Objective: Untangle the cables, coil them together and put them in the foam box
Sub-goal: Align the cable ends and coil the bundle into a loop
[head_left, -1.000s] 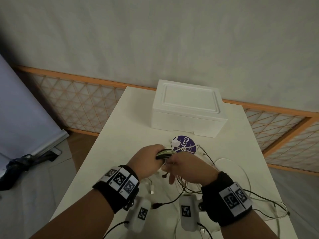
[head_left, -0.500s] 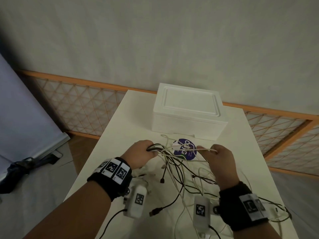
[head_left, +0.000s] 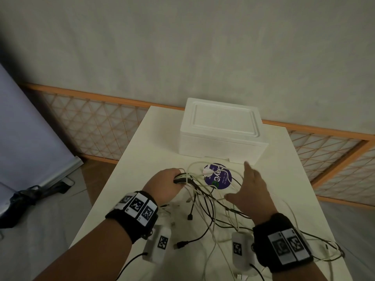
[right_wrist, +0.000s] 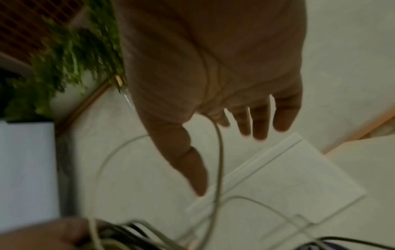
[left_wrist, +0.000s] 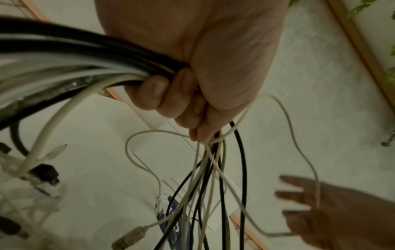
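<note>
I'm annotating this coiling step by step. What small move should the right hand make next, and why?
Probably close the right hand on the white cable draped across its spread fingers and bring it to the left hand, which grips the coiled bundle. Many strands still trail loose over the table, and the foam box is lidded.

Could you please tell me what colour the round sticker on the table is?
Purple round sticker with white lettering, clearest in the head view.

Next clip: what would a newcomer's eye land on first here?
The left hand gripping a thick bundle of black and white cables at the table's middle, loose ends trailing toward the camera. Beside it the right hand hovers with fingers spread, and behind them the closed foam box waits.
</note>
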`<state>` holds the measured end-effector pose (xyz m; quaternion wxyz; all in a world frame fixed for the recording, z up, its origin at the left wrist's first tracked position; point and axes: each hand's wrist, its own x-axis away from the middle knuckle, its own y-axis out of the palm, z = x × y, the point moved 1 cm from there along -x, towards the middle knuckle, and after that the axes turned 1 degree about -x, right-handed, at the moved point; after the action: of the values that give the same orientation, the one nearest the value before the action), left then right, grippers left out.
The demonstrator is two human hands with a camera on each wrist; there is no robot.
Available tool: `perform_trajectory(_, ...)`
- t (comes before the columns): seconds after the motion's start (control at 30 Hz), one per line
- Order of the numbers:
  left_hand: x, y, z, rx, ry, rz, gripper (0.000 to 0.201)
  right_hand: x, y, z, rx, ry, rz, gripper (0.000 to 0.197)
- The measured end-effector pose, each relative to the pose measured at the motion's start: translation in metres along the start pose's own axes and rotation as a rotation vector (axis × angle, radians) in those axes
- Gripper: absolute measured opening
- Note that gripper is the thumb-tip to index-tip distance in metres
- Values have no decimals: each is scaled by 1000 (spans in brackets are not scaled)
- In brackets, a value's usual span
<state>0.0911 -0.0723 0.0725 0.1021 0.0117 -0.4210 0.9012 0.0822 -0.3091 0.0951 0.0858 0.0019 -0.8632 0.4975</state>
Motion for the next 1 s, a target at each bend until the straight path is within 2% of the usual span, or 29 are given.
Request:
perform_trajectory(0.03, 1, 1, 0, -6, -11, 7, 19, 5, -5, -10, 50, -66, 101, 112)
perform_trajectory(0.07, 1, 2, 0, -13, -24, 15, 23, 10, -11, -19, 68, -147, 239, 116)
perform_trajectory(0.1, 1, 3, 1, -17, -38, 20, 27, 14, -16, -28, 86, -255, 394, 112)
perform_trajectory(0.17, -1, 5, 4, -31, -71, 24, 29, 29, -20, -50, 100, -551, 672, 91)
perform_trajectory(0.2, -2, 5, 7, -33, -71, 28, 27, 37, -17, -62, 85, -710, 718, 78)
perform_trajectory(0.23, -2, 4, 10, -33, -54, 24, 21, 42, -9, -71, 69, -856, 667, 67)
perform_trajectory(0.27, -2, 4, 14, -46, -24, 7, 16, 45, 1, -79, 102, -958, 566, 60)
perform_trajectory(0.3, -2, 4, 20, -68, 11, -15, 16, 45, 14, -83, 192, -983, 452, 57)
perform_trajectory(0.37, 0, 3, 24, -52, 39, -10, 14, 34, 34, -79, 370, -862, 279, 53)
perform_trajectory(0.43, 1, -1, 21, 25, -6, 6, 16, 19, 34, -68, 454, -626, 127, 37)
perform_trajectory(0.47, 1, -4, 15, 26, -28, 21, 19, 11, 31, -60, 450, -556, 63, 30)
perform_trajectory(0.53, -1, -9, -6, 0, -86, 28, 21, 4, 23, -39, 366, -469, -13, 47)
perform_trajectory(0.57, -2, -13, -18, -18, -117, 40, 22, 3, 15, -28, 241, -425, 32, 52)
perform_trajectory(0.63, 0, -21, -43, -71, -182, 69, 26, -1, -8, 0, -17, -284, 268, 47)
perform_trajectory(0.7, 3, -27, -64, -119, -232, 81, 27, -9, -29, 34, -111, -108, 471, 51)
perform_trajectory(0.73, 4, -28, -71, -131, -240, 77, 26, -12, -38, 48, -131, -48, 521, 53)
perform_trajectory(0.8, 3, -26, -75, -135, -226, 74, 24, -19, -44, 64, -140, 2, 509, 52)
perform_trajectory(0.93, -1, -22, -57, -113, -142, 96, 24, -26, -18, 61, -151, 101, 292, 20)
perform_trajectory(0.97, -1, -22, -52, -101, -123, 99, 24, -24, -12, 55, -159, 136, 238, 26)
perform_trajectory(1.0, -1, -23, -47, -94, -107, 100, 24, -22, -7, 48, -107, 154, 186, 41)
